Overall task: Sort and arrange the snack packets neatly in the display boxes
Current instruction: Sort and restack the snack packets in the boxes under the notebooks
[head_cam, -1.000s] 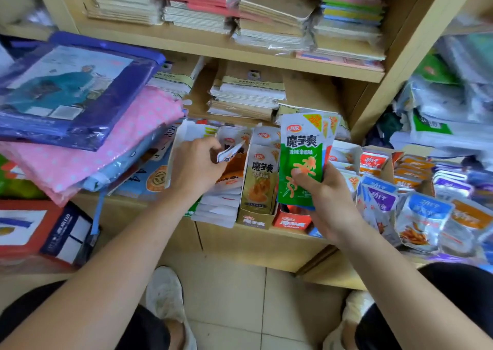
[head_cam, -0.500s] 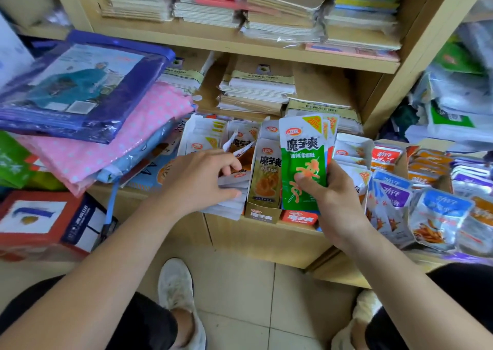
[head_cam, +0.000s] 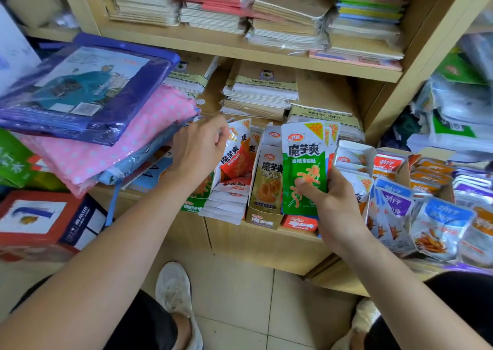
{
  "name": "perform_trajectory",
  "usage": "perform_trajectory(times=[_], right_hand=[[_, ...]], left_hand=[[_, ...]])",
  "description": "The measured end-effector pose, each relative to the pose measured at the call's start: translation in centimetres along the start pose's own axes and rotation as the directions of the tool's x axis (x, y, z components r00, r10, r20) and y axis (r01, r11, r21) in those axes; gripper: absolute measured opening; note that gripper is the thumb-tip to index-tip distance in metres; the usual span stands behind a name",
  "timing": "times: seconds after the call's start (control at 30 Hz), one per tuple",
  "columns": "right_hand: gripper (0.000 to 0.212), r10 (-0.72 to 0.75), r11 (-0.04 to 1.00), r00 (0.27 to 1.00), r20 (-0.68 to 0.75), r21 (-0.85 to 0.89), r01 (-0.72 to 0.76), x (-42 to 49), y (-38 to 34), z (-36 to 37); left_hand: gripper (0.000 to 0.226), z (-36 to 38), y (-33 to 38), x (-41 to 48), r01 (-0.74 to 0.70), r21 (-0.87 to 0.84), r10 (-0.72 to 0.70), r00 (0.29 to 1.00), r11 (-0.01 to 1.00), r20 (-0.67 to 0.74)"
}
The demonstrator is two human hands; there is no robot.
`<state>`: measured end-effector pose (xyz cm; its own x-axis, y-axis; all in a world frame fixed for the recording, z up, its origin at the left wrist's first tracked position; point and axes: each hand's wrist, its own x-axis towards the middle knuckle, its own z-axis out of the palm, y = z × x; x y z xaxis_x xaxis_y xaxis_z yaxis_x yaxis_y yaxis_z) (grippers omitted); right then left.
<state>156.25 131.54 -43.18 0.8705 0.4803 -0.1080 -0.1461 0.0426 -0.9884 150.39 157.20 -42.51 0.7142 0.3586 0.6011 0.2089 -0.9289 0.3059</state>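
My right hand (head_cam: 337,208) grips a small upright stack of green snack packets (head_cam: 304,168), held in front of the shelf's display boxes. Behind them stands a gold packet (head_cam: 267,182) in a gold display box (head_cam: 262,220), and a red display box (head_cam: 300,223) sits just right of it. My left hand (head_cam: 197,153) pinches the upper left edge of some red-orange packets (head_cam: 236,158), tipping them upright. Below these, white-backed packets (head_cam: 229,198) lie flat in a pile, beside a green box (head_cam: 192,205) partly hidden by my left wrist.
To the right lie loose blue and purple packets (head_cam: 394,198) and boxes of orange ones (head_cam: 426,174). Purple and pink bagged raincoats (head_cam: 128,136) overhang the shelf at left, above a red carton (head_cam: 45,221). Stacks of notebooks (head_cam: 264,93) fill the shelves behind.
My left hand has moved up and left, lifting the red-orange packets from flat to upright. The green stack in my right hand has hardly shifted.
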Motion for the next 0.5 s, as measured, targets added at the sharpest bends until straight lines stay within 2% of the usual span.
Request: perform_trajectory(times=[0.13,0.33,0.5], right_hand=[[0.036,-0.015,0.999,1.0,0.004,-0.034,0.015,0.1,0.2,0.0],[0.038,-0.009,0.999,1.0,-0.001,-0.034,0.009,0.2,0.4,-0.1],[0.035,0.01,1.0,1.0,-0.002,0.007,-0.01,0.3,0.3,-0.2]], left_hand=[[0.019,-0.4,-0.4,-0.3,-0.037,-0.125,0.053,0.99,0.991,0.129],[0.042,-1.0,-0.5,-1.6,0.059,-0.274,-0.001,0.978,0.96,0.207],[0.029,-1.0,-0.4,-2.6,0.065,-0.236,-0.006,0.97,0.969,0.244]])
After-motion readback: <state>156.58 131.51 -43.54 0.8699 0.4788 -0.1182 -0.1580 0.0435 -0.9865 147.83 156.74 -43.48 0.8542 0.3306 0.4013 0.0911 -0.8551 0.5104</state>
